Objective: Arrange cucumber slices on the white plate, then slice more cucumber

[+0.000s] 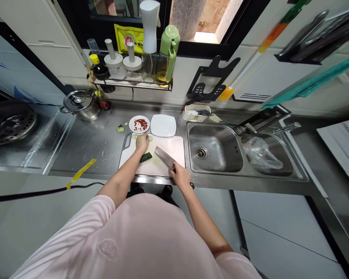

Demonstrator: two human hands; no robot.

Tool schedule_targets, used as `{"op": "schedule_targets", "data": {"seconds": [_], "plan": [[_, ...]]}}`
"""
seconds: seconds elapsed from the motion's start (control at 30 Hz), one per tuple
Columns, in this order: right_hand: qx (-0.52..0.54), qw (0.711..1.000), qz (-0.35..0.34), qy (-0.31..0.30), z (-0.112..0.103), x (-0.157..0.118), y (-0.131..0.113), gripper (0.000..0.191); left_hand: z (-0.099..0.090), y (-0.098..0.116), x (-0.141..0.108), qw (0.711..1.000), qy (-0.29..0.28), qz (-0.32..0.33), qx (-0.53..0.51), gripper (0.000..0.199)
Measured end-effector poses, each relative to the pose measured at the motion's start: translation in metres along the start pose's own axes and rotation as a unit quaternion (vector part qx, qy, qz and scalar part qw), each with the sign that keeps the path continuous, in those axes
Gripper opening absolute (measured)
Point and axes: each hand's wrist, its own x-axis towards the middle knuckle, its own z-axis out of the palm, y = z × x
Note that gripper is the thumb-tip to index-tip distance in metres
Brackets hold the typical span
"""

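Observation:
A white cutting board (174, 145) with a grey handle lies on the steel counter. My right hand (181, 176) is closed round the handle of a kitchen knife (164, 156), its broad blade over the board's right half. Near the board's far edge, my left hand (142, 143) is curled with its fingers pointing down, among thin cucumber slices (135, 136); what it grips is hidden. A dark green piece of cucumber (145, 157) lies on the board beside my left wrist. Beyond the board are a white plate (131, 124) of chopped red pieces (140, 124) and a bare white square plate (163, 125).
Cucumber scraps (120, 129) lie left of the plates. A lidded pot (80, 105) stands at the back left. Right of the board is a double sink (215, 164) holding a plastic bag (261, 153). Bottles and jars fill a wall rack (133, 82). A cable (31, 194) crosses the left.

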Motion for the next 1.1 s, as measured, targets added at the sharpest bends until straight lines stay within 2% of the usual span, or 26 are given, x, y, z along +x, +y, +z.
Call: {"op": "schedule_targets", "data": {"seconds": [0.23,0.63,0.87,1.1], "plan": [[0.001,1.000,-0.004,-0.002,-0.002,-0.001,-0.002,0.028,0.002,0.002,0.000,1.000,-0.008,0.021,0.013,0.029],[0.003,1.000,-0.008,0.002,0.001,-0.003,-0.002,0.030,0.000,0.003,-0.004,1.000,0.001,0.012,0.021,0.031],[0.002,1.000,-0.005,-0.003,0.000,-0.003,-0.004,0.027,-0.012,-0.002,-0.030,0.999,0.030,-0.020,-0.005,0.029],[0.011,1.000,-0.011,-0.005,0.000,-0.003,-0.009,0.025,-0.024,-0.020,-0.065,0.999,0.031,-0.008,-0.036,0.029]]}}
